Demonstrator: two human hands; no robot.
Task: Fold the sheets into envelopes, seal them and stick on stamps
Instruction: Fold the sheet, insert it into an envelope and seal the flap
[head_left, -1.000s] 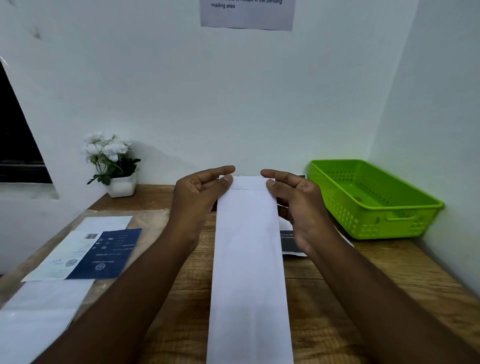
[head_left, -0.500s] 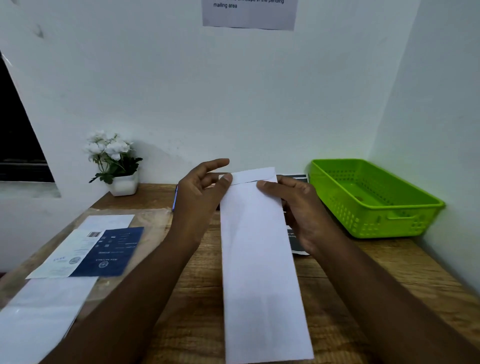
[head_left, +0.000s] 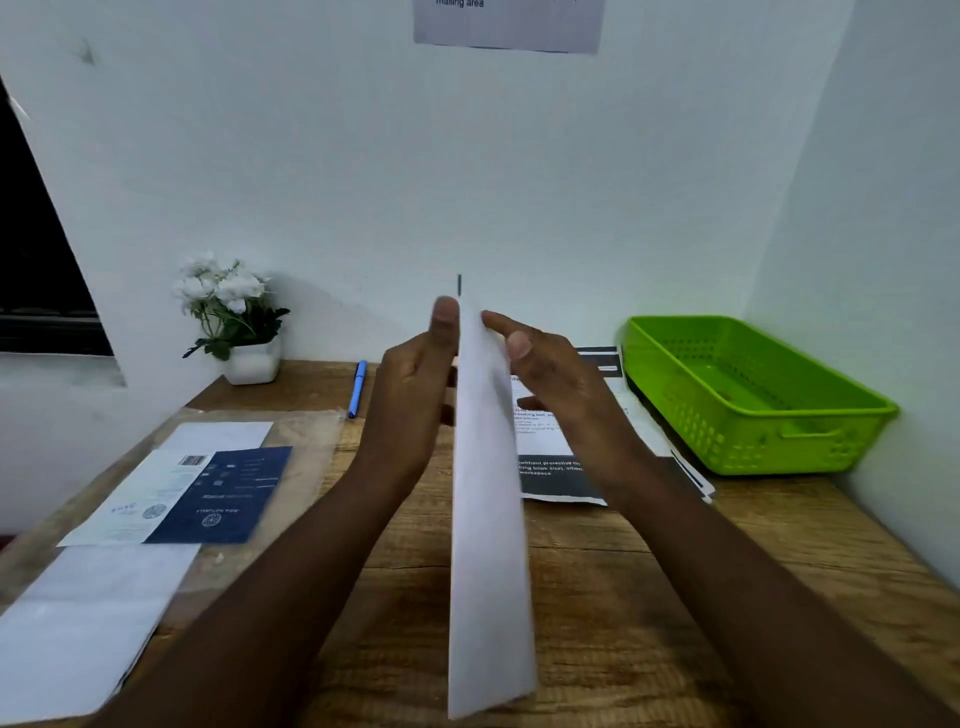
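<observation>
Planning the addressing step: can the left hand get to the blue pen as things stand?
Probably yes, once freed. The blue pen lies uncovered on the table just left of the left hand, nothing between them. But that hand is gripping the folded sheet.

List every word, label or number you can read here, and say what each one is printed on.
"mailing area": cut-off wall notice, top edge.
"(without protective", "workspace": white letters on the black band of the printed sheet behind the right hand; the rest is blurred or hidden.
Dark blue leaflet: lies upside down, text too blurred to read.
Pale slip beside it: barcode and small print, unreadable.
Folded white sheet in both hands: no text showing.
</observation>
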